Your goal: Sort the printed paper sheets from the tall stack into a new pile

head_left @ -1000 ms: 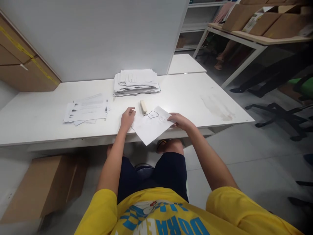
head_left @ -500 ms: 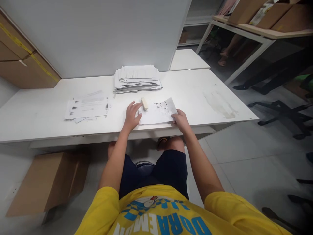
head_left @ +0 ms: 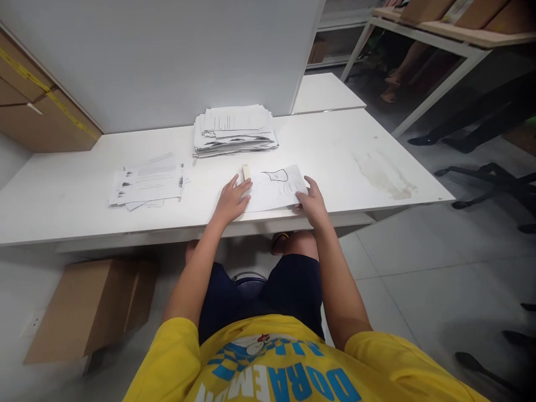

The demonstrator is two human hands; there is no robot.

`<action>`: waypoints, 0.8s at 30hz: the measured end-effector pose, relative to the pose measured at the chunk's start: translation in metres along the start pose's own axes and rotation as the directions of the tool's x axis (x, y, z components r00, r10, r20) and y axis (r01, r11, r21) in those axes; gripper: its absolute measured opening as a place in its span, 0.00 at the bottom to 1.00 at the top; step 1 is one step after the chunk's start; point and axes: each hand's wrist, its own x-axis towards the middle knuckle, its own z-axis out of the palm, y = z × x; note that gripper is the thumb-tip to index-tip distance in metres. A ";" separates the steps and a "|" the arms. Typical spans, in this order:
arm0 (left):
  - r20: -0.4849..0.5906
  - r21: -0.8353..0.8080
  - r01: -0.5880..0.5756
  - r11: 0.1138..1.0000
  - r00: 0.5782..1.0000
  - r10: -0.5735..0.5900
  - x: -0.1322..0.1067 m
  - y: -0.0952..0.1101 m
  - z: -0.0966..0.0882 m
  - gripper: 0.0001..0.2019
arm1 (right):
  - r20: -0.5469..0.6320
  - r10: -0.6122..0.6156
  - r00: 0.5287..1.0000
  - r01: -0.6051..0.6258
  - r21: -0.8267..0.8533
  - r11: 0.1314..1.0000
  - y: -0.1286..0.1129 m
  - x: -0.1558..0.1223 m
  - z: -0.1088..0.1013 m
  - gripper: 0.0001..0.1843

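Observation:
A white sheet of paper (head_left: 274, 192) with a black hand-drawn outline lies near the front edge of the white desk. My left hand (head_left: 233, 201) rests over the sheet's left side, fingers spread. Just beyond those fingertips is a small oblong cream-coloured block (head_left: 245, 171), partly hidden by the fingers; its kind is unclear. At the sheet's right edge, my right hand (head_left: 314, 205) has the paper between its thumb on top and fingers below, with the index finger raised outward.
A thick stack of papers (head_left: 234, 131) stands at the back of the desk (head_left: 335, 151), against a grey panel (head_left: 188, 56). Looser printed sheets (head_left: 148, 183) lie to the left. Cardboard boxes (head_left: 46, 106) occupy the left end, another (head_left: 84, 307) the floor. Other people's legs (head_left: 473, 125) show at right.
My left hand has moved right over the paper and now covers part of the cream block. My right index finger has lifted from the sheet's edge. The view has shifted slightly.

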 end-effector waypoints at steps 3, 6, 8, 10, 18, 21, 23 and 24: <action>0.080 0.057 0.012 0.998 0.997 -0.016 0.000 0.003 -0.002 0.25 | -0.002 -0.011 1.000 0.011 -0.029 1.000 0.004 -0.001 -0.001 0.42; 0.166 0.168 0.008 0.986 0.985 -0.036 0.001 0.007 -0.006 0.27 | 0.017 -0.028 0.999 0.028 -0.038 0.999 0.007 -0.001 -0.003 0.41; 0.184 0.231 -0.006 0.973 0.982 -0.038 0.000 0.009 -0.007 0.29 | 0.024 -0.035 0.999 0.035 -0.033 0.999 0.009 -0.002 -0.004 0.41; 0.164 0.266 -0.017 0.964 0.986 -0.028 -0.002 0.011 -0.008 0.29 | 0.010 -0.056 0.998 0.056 -0.020 0.998 0.010 -0.005 -0.003 0.40; 0.118 0.186 -0.044 0.982 0.993 0.023 -0.004 0.010 -0.004 0.34 | -0.345 -0.327 0.880 0.356 0.022 0.934 0.028 -0.025 -0.002 0.35; 0.089 0.110 0.083 0.991 0.992 -0.093 -0.001 0.005 -0.002 0.37 | -0.549 -0.500 0.670 0.530 -0.117 0.840 0.028 -0.023 -0.006 0.32; 0.112 0.089 0.147 0.985 0.981 -0.156 0.001 0.002 0.000 0.37 | -0.612 -0.546 0.572 0.606 -0.133 0.784 0.017 -0.016 -0.006 0.33; 0.127 0.092 0.160 0.983 0.977 -0.171 0.002 0.001 0.001 0.37 | -0.589 -0.541 0.600 0.617 -0.090 0.782 0.007 -0.009 -0.003 0.34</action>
